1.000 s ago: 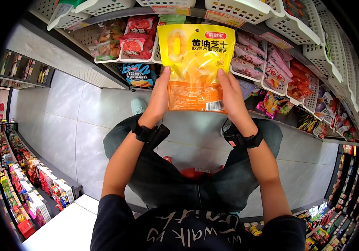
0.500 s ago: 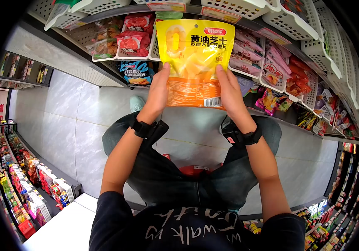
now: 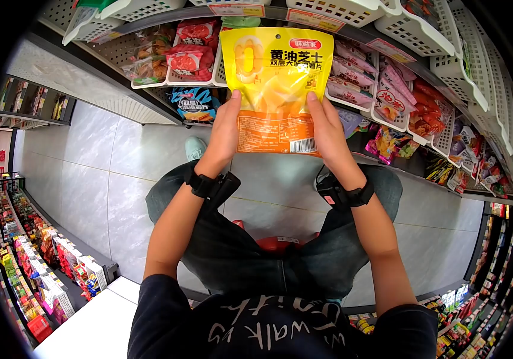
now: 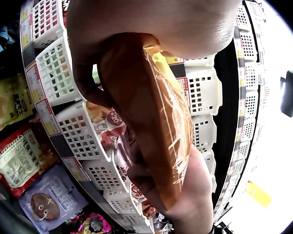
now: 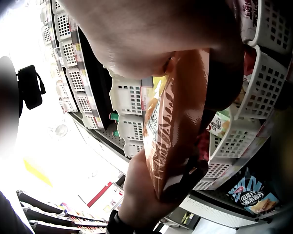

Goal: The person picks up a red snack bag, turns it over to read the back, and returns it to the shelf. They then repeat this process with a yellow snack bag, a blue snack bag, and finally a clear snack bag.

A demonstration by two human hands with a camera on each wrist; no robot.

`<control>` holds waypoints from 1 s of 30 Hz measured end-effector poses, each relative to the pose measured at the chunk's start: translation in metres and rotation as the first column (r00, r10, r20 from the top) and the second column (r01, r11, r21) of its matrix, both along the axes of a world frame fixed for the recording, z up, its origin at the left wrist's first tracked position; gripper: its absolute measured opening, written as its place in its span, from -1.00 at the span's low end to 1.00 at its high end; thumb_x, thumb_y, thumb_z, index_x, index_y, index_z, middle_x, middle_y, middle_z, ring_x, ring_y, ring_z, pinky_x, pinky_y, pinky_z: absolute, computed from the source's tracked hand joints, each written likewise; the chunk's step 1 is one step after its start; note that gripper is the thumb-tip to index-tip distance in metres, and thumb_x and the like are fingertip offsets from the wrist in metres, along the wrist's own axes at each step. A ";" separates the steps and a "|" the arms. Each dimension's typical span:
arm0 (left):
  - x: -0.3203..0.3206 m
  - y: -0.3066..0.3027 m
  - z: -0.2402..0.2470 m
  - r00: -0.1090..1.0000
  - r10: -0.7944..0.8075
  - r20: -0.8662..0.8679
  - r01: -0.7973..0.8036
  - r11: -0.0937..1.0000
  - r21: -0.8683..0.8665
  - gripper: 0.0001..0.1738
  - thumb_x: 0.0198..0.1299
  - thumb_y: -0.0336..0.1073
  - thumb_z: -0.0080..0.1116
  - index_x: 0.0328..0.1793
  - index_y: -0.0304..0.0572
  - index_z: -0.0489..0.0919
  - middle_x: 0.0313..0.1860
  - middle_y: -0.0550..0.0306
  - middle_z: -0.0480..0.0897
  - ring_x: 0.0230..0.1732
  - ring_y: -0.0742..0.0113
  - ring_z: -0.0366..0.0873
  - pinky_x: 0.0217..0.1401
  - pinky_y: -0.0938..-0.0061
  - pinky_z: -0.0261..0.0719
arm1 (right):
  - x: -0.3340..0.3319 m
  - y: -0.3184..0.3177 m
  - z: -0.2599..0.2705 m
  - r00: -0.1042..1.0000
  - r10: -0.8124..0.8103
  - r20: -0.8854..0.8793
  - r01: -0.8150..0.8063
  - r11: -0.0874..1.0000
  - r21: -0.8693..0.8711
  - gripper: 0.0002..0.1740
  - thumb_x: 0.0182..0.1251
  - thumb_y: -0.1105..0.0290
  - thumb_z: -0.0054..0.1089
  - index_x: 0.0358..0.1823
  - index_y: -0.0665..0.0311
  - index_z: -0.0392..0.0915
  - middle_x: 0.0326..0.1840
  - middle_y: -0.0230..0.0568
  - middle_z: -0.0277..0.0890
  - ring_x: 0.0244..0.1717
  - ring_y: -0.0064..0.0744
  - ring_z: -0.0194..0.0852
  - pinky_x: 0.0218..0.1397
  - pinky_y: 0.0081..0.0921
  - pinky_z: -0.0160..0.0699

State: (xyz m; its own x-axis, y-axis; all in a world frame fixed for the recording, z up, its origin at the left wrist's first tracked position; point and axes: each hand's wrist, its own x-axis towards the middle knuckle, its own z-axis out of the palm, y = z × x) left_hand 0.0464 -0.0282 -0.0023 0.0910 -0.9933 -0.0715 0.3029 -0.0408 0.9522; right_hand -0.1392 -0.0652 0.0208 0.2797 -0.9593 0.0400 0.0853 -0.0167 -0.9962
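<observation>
Both hands hold a yellow and orange snack bag (image 3: 275, 90) upright between them, its printed face turned up to the head view. The left hand (image 3: 225, 128) grips the left edge, thumb on the front. On the right edge the right hand (image 3: 329, 128) grips the same way. Their other fingers are behind the bag in the head view. In the left wrist view the bag (image 4: 146, 112) shows edge-on, fingers curled round its back. The right wrist view also shows the bag (image 5: 178, 117) from its side, held at both edges.
White baskets (image 3: 391, 119) of packaged snacks line the shelf in front, with more baskets (image 3: 415, 39) above. A blue bag (image 3: 193, 105) lies on a lower shelf. Grey tiled floor (image 3: 89, 155) surrounds the crouching legs; shelves stand left and right. A red object (image 3: 277, 243) sits beneath the person.
Since a second ago, the bag and both hands have shifted slightly up and to the left in the head view. Both hands have kept their grip.
</observation>
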 end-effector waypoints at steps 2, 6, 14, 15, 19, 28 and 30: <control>-0.003 0.001 0.004 0.999 0.040 0.031 -0.039 0.999 -0.006 -0.40 0.44 0.06 -0.26 0.06 -0.44 0.48 0.00 0.08 0.59 -0.01 0.44 0.49 0.12 0.56 0.37 | 0.000 0.001 0.001 1.000 -0.008 0.003 0.008 1.000 -0.002 -0.57 0.52 0.17 -0.20 0.07 0.44 0.40 -0.06 -0.23 0.50 -0.07 -0.57 0.37 0.07 -0.60 0.32; -0.006 0.003 0.007 0.990 0.122 0.072 -0.121 0.993 -0.013 -0.39 0.44 0.06 -0.28 0.01 -0.48 0.50 -0.03 0.06 0.59 -0.03 0.44 0.46 0.12 0.58 0.33 | -0.005 -0.001 -0.005 1.000 0.013 0.022 -0.015 0.995 0.101 -0.55 0.52 0.13 -0.19 0.08 0.41 0.41 -0.05 -0.26 0.50 -0.07 -0.61 0.37 0.06 -0.63 0.32; -0.011 0.010 0.026 0.991 0.086 0.103 -0.083 0.996 -0.030 -0.39 0.45 0.06 -0.27 0.00 -0.48 0.50 -0.05 0.09 0.59 -0.06 0.46 0.44 0.12 0.58 0.32 | -0.002 0.003 0.004 0.997 0.024 0.069 -0.030 0.996 0.089 -0.52 0.53 0.12 -0.21 0.10 0.43 0.40 -0.04 -0.28 0.50 -0.05 -0.60 0.38 0.08 -0.62 0.32; -0.010 0.010 0.023 0.990 0.087 0.108 -0.085 0.996 -0.025 -0.39 0.45 0.05 -0.27 0.00 -0.48 0.50 -0.05 0.09 0.59 -0.06 0.46 0.44 0.12 0.58 0.32 | -0.003 0.003 0.004 0.998 0.024 0.065 -0.030 0.995 0.091 -0.52 0.53 0.12 -0.22 0.10 0.44 0.40 -0.04 -0.28 0.50 -0.05 -0.60 0.38 0.08 -0.62 0.33; -0.005 0.008 0.011 0.995 0.080 0.060 -0.080 0.997 -0.002 -0.40 0.45 0.05 -0.28 -0.01 -0.47 0.50 -0.05 0.09 0.59 -0.06 0.46 0.46 0.10 0.59 0.33 | -0.003 0.003 -0.001 0.998 0.044 0.049 -0.048 0.995 0.092 -0.54 0.53 0.14 -0.21 0.10 0.44 0.39 -0.05 -0.26 0.51 -0.05 -0.59 0.38 0.08 -0.61 0.33; -0.006 -0.002 -0.006 0.995 0.092 0.028 -0.093 0.996 0.009 -0.41 0.45 0.05 -0.28 -0.04 -0.43 0.52 -0.07 0.07 0.61 -0.16 0.46 0.53 -0.03 0.59 0.43 | -0.001 0.003 -0.006 0.998 0.023 -0.057 -0.022 1.000 0.004 -0.56 0.52 0.15 -0.20 0.07 0.43 0.39 -0.06 -0.22 0.52 -0.07 -0.55 0.41 0.08 -0.57 0.35; -0.003 0.000 -0.004 0.997 0.073 0.034 -0.073 0.997 0.012 -0.41 0.45 0.05 -0.28 -0.03 -0.43 0.51 -0.08 0.07 0.60 -0.14 0.45 0.52 0.00 0.58 0.41 | 0.000 0.004 -0.004 0.999 0.032 -0.021 -0.031 0.999 0.032 -0.56 0.52 0.15 -0.19 0.07 0.43 0.39 -0.07 -0.23 0.52 -0.08 -0.56 0.41 0.06 -0.58 0.35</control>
State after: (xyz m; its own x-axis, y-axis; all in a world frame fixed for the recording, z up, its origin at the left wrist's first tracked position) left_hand 0.0431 -0.0283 -0.0067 0.1660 -0.9829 -0.0803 0.2737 -0.0323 0.9613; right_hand -0.1395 -0.0615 0.0165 0.3100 -0.9507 0.0040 0.0643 0.0168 -0.9978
